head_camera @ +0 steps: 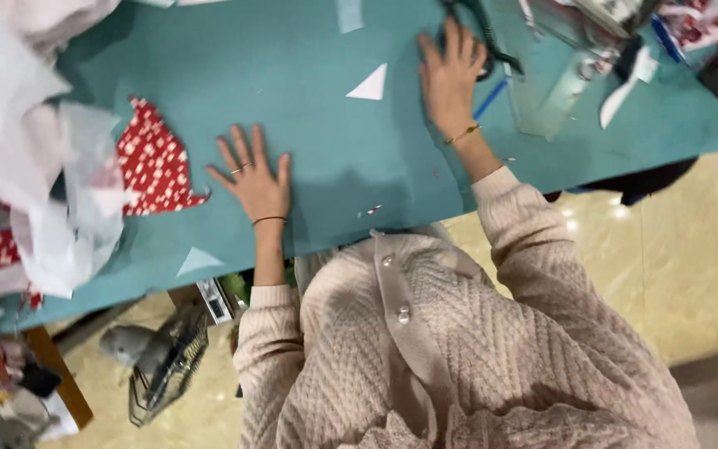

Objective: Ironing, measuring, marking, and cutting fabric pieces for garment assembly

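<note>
The left hand (255, 179) lies flat and open, fingers spread, on the teal cloth (234, 75) left of centre in the frame. It holds nothing. Just beside its fingertips, to the left, is a red fabric piece (155, 162) with white dots; whether the little finger touches its edge is hard to tell. The left part of that piece is hidden under crumpled white plastic (35, 166), which fills the upper left and blurs toward the frame edge. More red fabric shows below the plastic at the far left, mostly covered.

The right hand (449, 76) rests open, palm down, near the top centre of the frame. Its fingertips reach dark scissors (479, 33), which are partly covered by the fingers and cut off by the top edge; it does not grip them as far as can be seen. A small white triangle (369, 85) lies just left of this hand, apart from it. A blue pen (489, 99) shows just right of the wrist, its lower end hidden behind it.

In the upper right, a clear ruler (554, 100) and a jumble of scraps are too blurred to make out. A wire basket (168, 362) stands on the floor at lower left.
</note>
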